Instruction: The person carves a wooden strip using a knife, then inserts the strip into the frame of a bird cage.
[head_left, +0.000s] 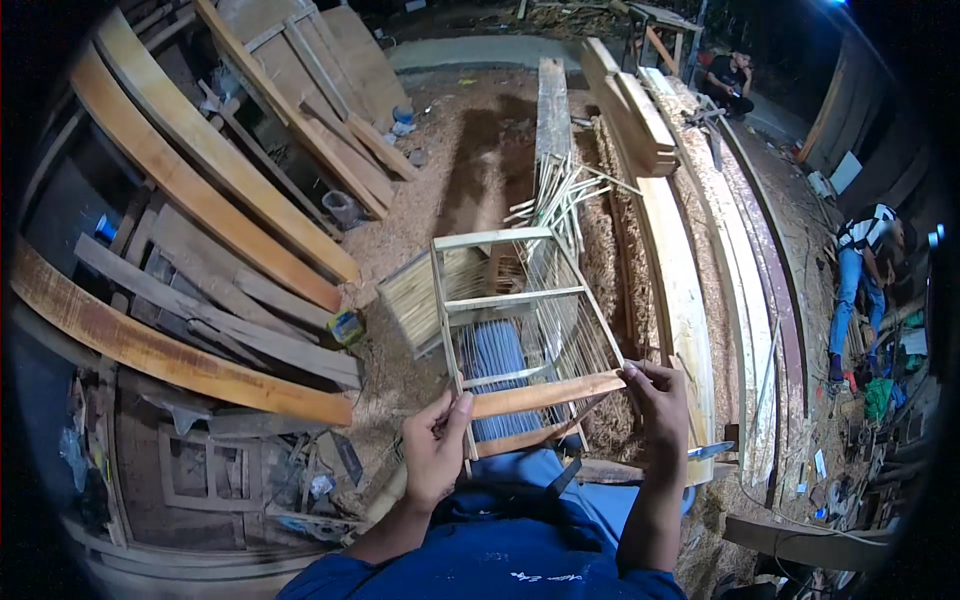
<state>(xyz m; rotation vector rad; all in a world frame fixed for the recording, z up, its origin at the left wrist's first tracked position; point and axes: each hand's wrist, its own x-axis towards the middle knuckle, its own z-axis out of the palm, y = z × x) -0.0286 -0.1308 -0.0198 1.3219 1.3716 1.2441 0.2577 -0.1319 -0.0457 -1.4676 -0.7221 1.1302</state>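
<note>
In front of my lap is a cage-like wooden frame (512, 303) with crossbars and rows of thin sticks along its side. A flat wooden slat (550, 393) lies across its near end. My left hand (433, 445) is closed, its thumb pressed at the slat's left end beside a frame upright. My right hand (657, 402) pinches the slat's right end at the frame's corner. Whether the slat is fixed to the frame, I cannot tell. Bluish-grey striped material (497, 358) shows through the frame.
Loose thin sticks (560, 200) lie beyond the frame on a board. Long planks (672, 270) run along the right, with a knife (710, 450) nearby. Curved timbers (200, 150) lean at left. Two people are at the right: one sits (728, 82), another bends over (868, 270).
</note>
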